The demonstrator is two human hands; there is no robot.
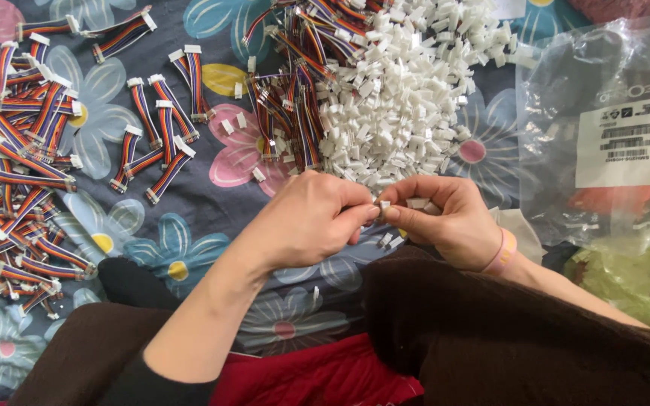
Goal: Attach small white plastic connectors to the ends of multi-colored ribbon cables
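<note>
My left hand [306, 222] and my right hand [441, 218] meet at the middle of the view, fingertips pinched together on a small white plastic connector [383, 204]. More small white pieces rest in my right palm. Just beyond the hands lies a big heap of white connectors [400, 90]. Beside it sits a tangle of multicoloured ribbon cables [295, 90] without housings. Whether a cable is in my left fingers is hidden by the hand.
Finished striped cables with white ends [16, 150] are spread over the floral cloth [189, 203] at the left. A clear plastic bag with a white label [611, 128] lies at the right, a green bag [633, 278] below it. My knees in dark fabric fill the bottom.
</note>
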